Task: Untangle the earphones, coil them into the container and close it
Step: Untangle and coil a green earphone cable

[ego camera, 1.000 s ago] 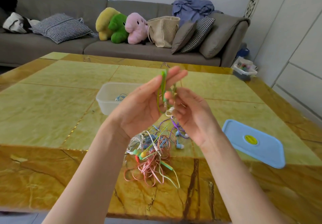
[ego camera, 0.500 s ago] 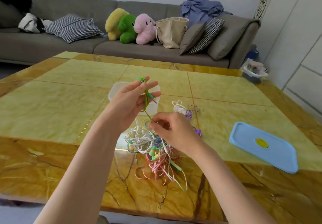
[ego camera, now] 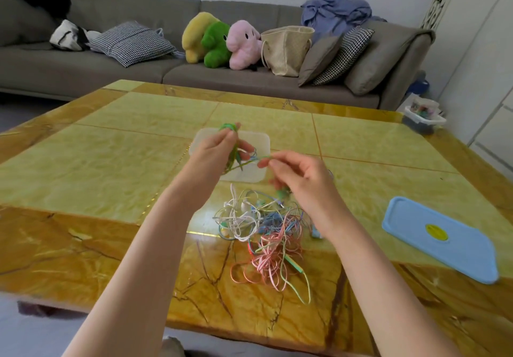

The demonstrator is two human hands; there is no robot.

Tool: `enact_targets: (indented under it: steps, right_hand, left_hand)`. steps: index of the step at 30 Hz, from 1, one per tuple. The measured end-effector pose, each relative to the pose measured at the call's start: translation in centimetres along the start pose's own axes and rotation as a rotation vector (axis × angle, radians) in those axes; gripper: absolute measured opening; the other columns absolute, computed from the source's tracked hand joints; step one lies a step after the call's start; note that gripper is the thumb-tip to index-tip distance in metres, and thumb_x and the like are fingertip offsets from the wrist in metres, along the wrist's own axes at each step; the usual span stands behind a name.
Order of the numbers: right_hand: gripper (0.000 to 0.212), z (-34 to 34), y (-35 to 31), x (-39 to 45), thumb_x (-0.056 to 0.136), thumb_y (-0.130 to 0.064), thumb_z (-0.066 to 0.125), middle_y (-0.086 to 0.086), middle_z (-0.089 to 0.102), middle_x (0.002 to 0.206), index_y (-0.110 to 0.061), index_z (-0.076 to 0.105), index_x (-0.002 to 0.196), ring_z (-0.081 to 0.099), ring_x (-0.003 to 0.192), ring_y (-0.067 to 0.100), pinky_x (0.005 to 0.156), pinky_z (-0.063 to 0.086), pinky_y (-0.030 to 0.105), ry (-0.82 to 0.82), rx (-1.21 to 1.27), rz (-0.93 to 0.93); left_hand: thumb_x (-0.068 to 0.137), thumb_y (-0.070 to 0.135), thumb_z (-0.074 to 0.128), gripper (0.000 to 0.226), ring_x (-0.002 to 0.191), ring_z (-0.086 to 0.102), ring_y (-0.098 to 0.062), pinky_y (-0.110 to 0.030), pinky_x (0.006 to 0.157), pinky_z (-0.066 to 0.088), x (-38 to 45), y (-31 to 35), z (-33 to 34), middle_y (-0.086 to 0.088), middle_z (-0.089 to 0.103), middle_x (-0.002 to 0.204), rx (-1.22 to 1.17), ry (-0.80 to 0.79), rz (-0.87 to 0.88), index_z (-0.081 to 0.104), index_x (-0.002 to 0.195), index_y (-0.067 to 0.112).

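My left hand (ego camera: 219, 148) holds a coil of green earphone cable (ego camera: 232, 145) above the clear plastic container (ego camera: 262, 145) on the table. My right hand (ego camera: 298, 174) pinches the loose end of the same green cable just to the right, pulling it out sideways. Below both hands a tangled pile of earphones (ego camera: 263, 229) in white, blue, pink and green lies on the table. The blue container lid (ego camera: 441, 238) with a yellow round sticker lies flat at the right. Much of the container's inside is hidden by my left hand.
The yellow marble table (ego camera: 97, 167) has a darker brown border near me. A grey sofa (ego camera: 138, 67) with cushions, plush toys and a beige bag stands behind it. A small box of items (ego camera: 423, 117) sits off the table's far right corner.
Both hands moved away from me, to over the container. My right hand moved up from the pile and out to the right, drawing the green cable's end sideways from the coil.
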State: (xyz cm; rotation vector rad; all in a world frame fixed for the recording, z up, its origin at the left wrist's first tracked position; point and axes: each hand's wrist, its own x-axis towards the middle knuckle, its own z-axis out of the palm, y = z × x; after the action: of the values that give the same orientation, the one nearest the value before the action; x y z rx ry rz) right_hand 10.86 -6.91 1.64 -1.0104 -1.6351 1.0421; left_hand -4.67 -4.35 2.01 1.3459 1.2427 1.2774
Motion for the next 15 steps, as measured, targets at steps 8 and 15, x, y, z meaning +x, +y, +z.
enact_targets:
  steps: [8,15]
  right_hand:
    - [0.022,-3.2,0.0,0.3,0.085,-0.009,0.064,-0.013,0.068,0.073,-0.03,0.069,0.082,0.061,0.064,0.01,0.059,0.048,0.023,0.109,-0.316,-0.205]
    - [0.018,-4.9,0.0,0.3,0.083,-0.006,0.067,-0.013,0.066,0.065,-0.023,0.069,0.077,0.053,0.056,-0.001,0.057,0.043,0.013,0.243,-0.021,-0.117]
  left_hand:
    - [0.097,0.017,0.038,0.03,0.073,0.062,-0.011,-0.026,0.083,0.049,-1.4,0.5,0.6,-0.001,0.067,0.076,-0.065,-0.56,-0.213,0.06,0.116,0.009]
    - [0.092,0.022,0.036,0.039,0.05,0.031,-0.007,-0.018,0.058,0.041,-1.6,1.4,2.3,0.005,0.033,0.058,-0.401,-0.756,-0.144,0.06,0.115,0.001]
